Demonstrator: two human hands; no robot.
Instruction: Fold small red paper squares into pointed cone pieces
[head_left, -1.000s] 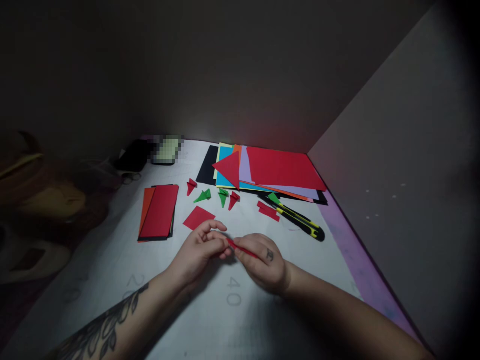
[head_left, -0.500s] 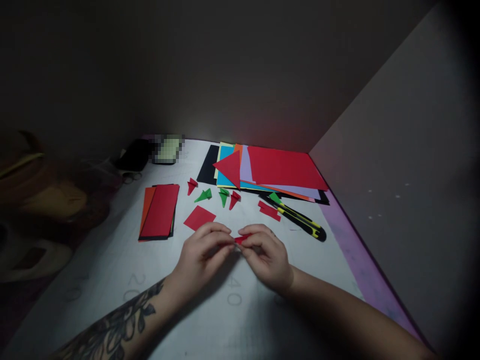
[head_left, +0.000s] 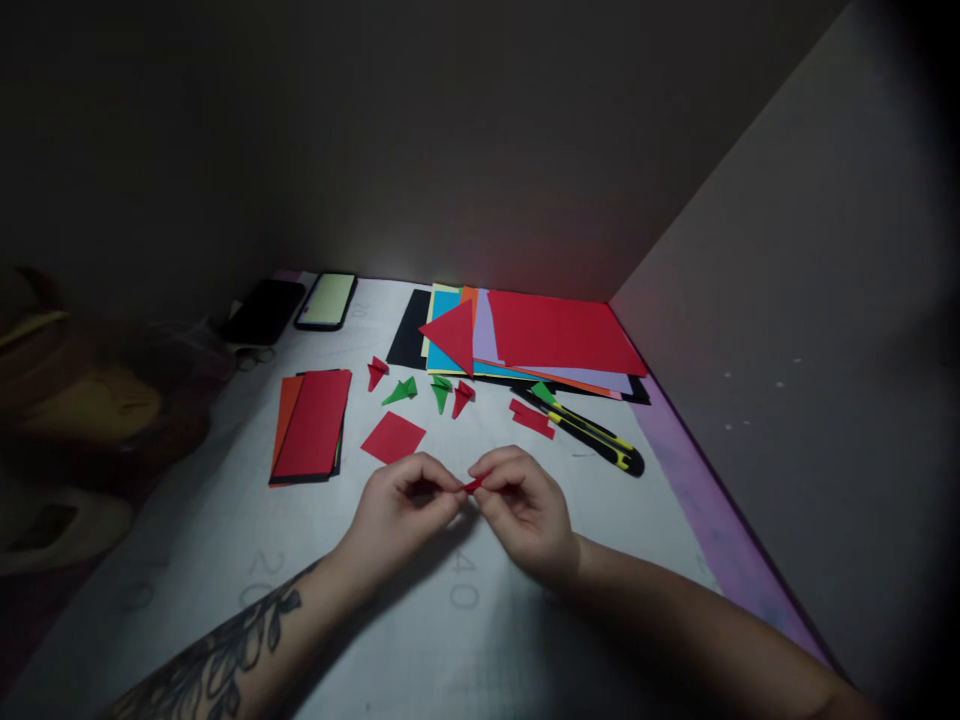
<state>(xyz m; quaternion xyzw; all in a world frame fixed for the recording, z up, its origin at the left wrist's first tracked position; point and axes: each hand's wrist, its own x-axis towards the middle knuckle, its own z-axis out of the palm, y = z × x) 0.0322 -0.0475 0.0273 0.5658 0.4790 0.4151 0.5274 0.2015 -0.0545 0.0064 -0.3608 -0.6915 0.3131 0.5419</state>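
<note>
A small folded piece of red paper (head_left: 474, 485) is pinched between my two hands above the white table sheet. My left hand (head_left: 409, 505) grips its left end with thumb and forefinger. On the other end, my right hand (head_left: 525, 510) closes its fingertips, hiding most of the paper. Just beyond my left hand lies a flat red paper square (head_left: 394, 437). Farther back sit small folded pieces: a red one (head_left: 377, 373), a green one (head_left: 400, 391), another green one (head_left: 440, 393) and another red one (head_left: 463, 398).
A yellow and black utility knife (head_left: 600, 443) lies at right beside red paper strips (head_left: 532, 419). Coloured sheets (head_left: 566, 330) are stacked at the back, with a red triangle (head_left: 454, 338) on top. Cut rectangles (head_left: 313, 425) lie at left, a phone (head_left: 327, 300) behind them.
My left fingers have shifted their pinch slightly, and less of the red paper shows between my hands. The whole view has moved a little; the things on the table stay put.
</note>
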